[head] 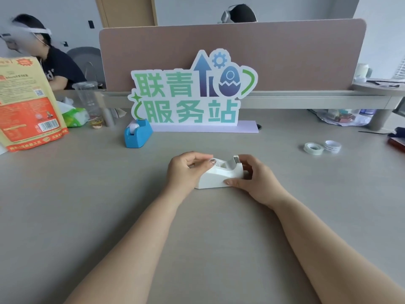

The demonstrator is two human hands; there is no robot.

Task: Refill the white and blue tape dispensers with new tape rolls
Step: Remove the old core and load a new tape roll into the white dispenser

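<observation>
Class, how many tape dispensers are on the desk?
2: the white dispenser sits between both hands near the desk's middle; the blue dispenser stands farther back, left of the sign.

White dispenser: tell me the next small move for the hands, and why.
Probably lift the left hand up, drawing out whatever it pinches at the white dispenser cradle, which looks like a clear spent core. The right hand already steadies the body, and two tape rolls lie unused to the right.
</observation>
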